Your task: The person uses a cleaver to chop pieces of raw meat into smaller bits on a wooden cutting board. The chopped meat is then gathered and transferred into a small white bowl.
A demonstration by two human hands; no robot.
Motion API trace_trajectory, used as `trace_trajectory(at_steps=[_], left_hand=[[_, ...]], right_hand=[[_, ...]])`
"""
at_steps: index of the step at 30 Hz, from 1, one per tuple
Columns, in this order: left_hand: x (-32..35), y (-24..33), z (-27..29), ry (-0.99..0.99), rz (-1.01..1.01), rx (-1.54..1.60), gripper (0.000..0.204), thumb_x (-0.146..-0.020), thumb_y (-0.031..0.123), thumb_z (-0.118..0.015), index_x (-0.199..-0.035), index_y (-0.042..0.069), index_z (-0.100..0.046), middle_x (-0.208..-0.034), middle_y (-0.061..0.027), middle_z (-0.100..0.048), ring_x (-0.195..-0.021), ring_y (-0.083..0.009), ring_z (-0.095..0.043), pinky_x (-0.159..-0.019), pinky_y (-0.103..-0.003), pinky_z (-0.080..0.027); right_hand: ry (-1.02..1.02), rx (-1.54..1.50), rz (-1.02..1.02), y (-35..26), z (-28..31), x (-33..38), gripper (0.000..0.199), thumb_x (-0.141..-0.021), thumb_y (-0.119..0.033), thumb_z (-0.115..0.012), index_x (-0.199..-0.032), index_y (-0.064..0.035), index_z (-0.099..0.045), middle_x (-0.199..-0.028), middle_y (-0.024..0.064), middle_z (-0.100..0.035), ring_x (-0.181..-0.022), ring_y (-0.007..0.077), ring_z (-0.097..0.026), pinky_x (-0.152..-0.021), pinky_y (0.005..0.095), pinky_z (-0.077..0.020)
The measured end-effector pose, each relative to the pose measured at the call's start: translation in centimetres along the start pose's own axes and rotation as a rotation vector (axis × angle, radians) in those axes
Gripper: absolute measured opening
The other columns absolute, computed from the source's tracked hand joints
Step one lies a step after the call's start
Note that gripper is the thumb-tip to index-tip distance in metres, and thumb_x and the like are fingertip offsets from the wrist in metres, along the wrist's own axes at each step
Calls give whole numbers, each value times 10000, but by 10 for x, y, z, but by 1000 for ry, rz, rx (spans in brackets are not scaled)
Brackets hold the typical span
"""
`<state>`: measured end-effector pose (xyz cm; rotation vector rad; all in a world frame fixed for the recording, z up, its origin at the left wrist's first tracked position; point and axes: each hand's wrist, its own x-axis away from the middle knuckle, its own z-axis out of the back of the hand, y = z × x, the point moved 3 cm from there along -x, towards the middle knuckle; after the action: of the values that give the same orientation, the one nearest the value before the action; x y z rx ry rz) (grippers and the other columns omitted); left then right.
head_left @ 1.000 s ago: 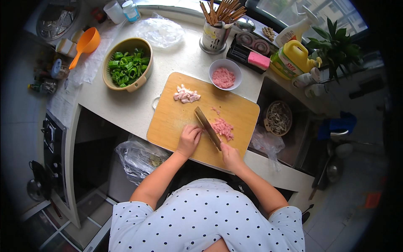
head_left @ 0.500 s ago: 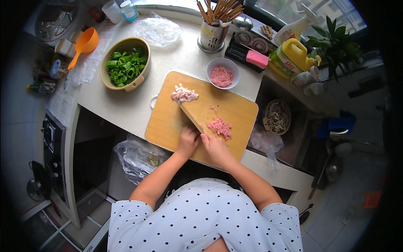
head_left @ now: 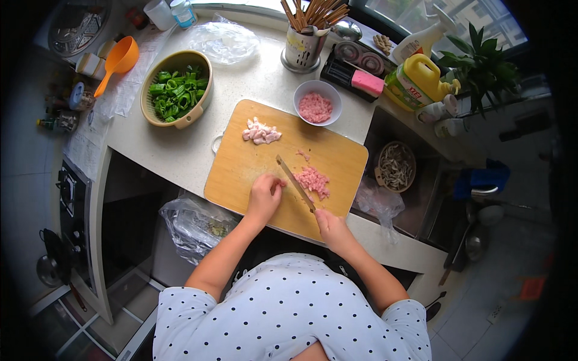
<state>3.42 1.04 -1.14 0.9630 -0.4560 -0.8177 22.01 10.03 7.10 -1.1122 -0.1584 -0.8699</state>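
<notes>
I am wrapping my right grip (head_left: 332, 228) around the handle end of a knife (head_left: 295, 183) over the near right part of the cutting board (head_left: 232, 174), the blade slanting toward the board's middle. My left grip (head_left: 265, 195) is resting left of the blade, fingers curled close together by a small pink piece (head_left: 282, 182); I cannot tell whether they are pinching it.

The cutting is looking partly done. Diced meat (head_left: 313, 182) is lying just right of the blade, on the board's right half, and minced meat (head_left: 315, 107) is sitting in a white bowl (head_left: 330, 91) at the board's far edge. Paler pieces (head_left: 262, 131) are waiting in bigger chunks near the board's far left corner, so they are seeming to be what is left. Sliced green peppers (head_left: 177, 93) are filling a basket (head_left: 194, 114) beyond the board's left side, already cut.

For room, bare wood is showing along the board's left side and between the paler pieces and my left grip. The board's near edge is running close to the table's (head_left: 253, 84) front edge, and its right edge is facing the sink (head_left: 415, 207).
</notes>
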Motion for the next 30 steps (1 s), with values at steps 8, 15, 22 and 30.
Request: trace_trajectory(at_steps=[8, 15, 22, 30], left_hand=[[7, -5, -2, 113, -348, -117, 132, -738, -35, -659, -863, 6, -658, -932, -149, -606, -893, -345, -583, -784, -412, -486], [12, -22, -12, 93, -307, -179, 230, -712, -52, -655, -940, -20, -661, -1017, -180, -634, -957, -366, -600, -864, -416, -499], [13, -3, 2, 118, -334, -4, 132, -768, -40, -652, -897, -16, -651, -922, -148, -629, -896, -328, -600, -794, -386, -493], [17, -11, 1, 162, -369, -109, 157, -762, -40, -641, -913, -5, -665, -971, -153, -628, -934, -335, -596, -827, -409, -491]], right_hand=[[-26, 59, 18, 1, -12, 1, 414, -1010, -356, -392, -980, -10, -618, -851, 290, -628, -839, 483, -598, -735, 531, -474], [30, 118, 128, -16, -38, -41, 381, -1003, -350, -420, -1000, -17, -606, -823, 274, -629, -820, 480, -598, -718, 544, -463], [50, -12, -14, 13, -24, -37, 431, -1006, -376, -400, -1004, -10, -628, -820, 287, -624, -809, 472, -607, -733, 531, -469], [-56, 134, 30, 1, -16, -7, 444, -1008, -379, -388, -1057, -7, -624, -858, 295, -629, -839, 482, -603, -752, 520, -484]])
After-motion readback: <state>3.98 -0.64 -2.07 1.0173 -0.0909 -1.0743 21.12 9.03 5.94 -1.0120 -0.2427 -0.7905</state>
